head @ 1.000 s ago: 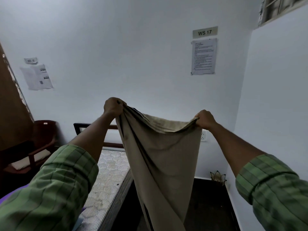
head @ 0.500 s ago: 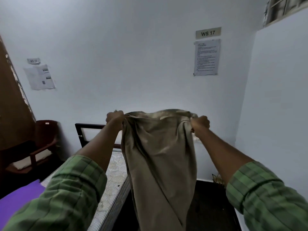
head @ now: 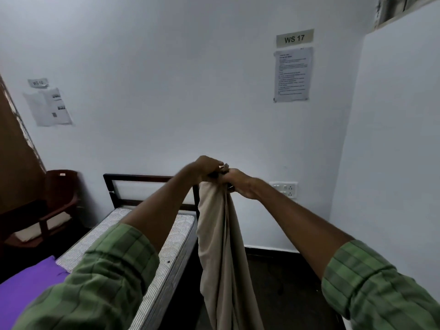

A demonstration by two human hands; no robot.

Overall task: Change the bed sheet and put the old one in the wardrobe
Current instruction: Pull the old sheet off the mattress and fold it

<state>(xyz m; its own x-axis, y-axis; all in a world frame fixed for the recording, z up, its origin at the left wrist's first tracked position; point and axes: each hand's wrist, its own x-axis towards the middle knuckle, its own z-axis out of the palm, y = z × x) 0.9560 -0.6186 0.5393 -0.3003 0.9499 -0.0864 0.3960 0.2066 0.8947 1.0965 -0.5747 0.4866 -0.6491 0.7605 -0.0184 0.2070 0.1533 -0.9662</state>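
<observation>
Beige sheet hangs folded beside bed's right edge, past bare mattress. Left hand and right hand, touching, both clench its bunched top. Purple sheet on mattress's near-left corner. Headboard at wall.

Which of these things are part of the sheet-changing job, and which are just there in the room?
Part of the job: beige sheet, held up by left hand and right hand; bare mattress; purple cloth on it.

Just there: brown chair, wall socket, WS 17 sign, paper notices.
</observation>
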